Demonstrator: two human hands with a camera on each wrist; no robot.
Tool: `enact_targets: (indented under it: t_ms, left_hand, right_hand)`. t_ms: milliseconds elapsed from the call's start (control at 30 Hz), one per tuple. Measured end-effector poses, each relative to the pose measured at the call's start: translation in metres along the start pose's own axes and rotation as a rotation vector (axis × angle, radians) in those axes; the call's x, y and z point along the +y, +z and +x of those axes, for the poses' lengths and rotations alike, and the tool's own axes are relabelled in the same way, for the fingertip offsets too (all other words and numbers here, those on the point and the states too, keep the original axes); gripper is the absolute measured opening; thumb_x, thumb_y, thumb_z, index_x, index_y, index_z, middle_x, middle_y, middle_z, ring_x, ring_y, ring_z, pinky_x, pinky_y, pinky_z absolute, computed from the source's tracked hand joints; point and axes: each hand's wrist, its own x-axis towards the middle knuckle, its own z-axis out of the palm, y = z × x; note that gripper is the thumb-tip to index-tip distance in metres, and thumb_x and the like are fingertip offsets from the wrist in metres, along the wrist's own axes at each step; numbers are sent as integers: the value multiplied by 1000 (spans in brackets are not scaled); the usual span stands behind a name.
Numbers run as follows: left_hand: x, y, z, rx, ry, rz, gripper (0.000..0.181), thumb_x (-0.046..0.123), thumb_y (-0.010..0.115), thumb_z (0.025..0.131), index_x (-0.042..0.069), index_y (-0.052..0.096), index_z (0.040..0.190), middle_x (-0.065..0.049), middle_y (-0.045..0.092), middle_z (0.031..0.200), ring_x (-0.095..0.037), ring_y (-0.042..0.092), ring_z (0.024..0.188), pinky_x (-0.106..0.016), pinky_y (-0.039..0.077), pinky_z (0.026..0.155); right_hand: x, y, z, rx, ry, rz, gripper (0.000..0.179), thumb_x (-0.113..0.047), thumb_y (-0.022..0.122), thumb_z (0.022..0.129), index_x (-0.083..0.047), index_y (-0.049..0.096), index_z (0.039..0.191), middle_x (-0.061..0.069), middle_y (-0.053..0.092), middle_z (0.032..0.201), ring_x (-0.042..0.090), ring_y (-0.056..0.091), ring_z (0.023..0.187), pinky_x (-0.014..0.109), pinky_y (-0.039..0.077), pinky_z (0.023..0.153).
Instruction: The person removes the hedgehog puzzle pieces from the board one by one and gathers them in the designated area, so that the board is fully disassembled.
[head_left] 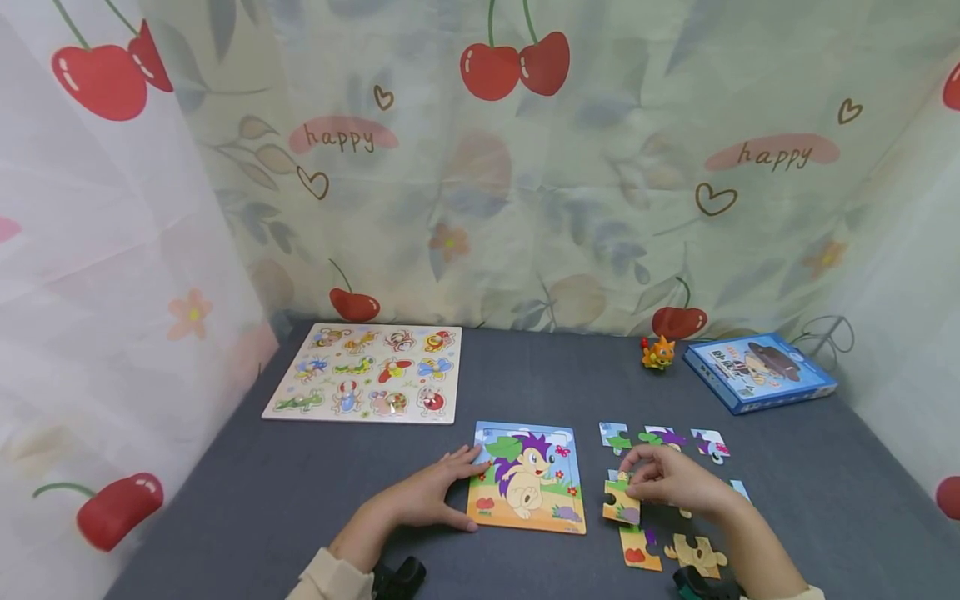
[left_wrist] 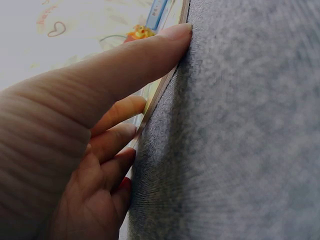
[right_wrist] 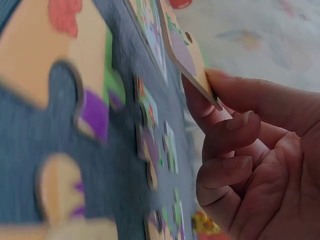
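Observation:
A square hedgehog puzzle board [head_left: 527, 477] lies on the dark cloth. My left hand [head_left: 431, 492] rests at its left side, thumb by the lower corner and fingertips touching the upper left edge. In the left wrist view the thumb and fingers [left_wrist: 116, 107] lie spread along that edge. My right hand [head_left: 681, 478] pinches a puzzle piece [head_left: 622, 505] between thumb and index finger, to the right of the board. The right wrist view shows this orange piece [right_wrist: 187, 52] raised and tilted, with a purple bush on it.
Several loose puzzle pieces [head_left: 698, 555] lie around and under my right hand. An insect puzzle board [head_left: 378, 372] stands at the back left. At the back right are a small orange toy figure [head_left: 659, 353] and a blue box [head_left: 761, 372]. A printed curtain [head_left: 525, 208] hangs behind.

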Motion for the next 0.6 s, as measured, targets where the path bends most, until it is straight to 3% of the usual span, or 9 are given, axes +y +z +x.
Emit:
enact_targets:
  t_ms: [167,600]
  left_hand:
    - [0,0,0,3,-2,4,77,37,75,76,22,39,143,-4,20,156,-30,11,145,-56,15,114]
    - [-1,0,0,6,12,-6,78,36,76,75,22,39,143,-4,20,156,-31,11,145,-57,16,113]
  right_hand:
    - [7,-11,-14,-9,-33,19,33,-18,61,89,7,51,109,1,57,73,8,44,58,26,39,52]
    - [30,-33,-50,57,51,39,42,-23,56,93,9,47,120,3,63,88,13,53,72,29,45,62]
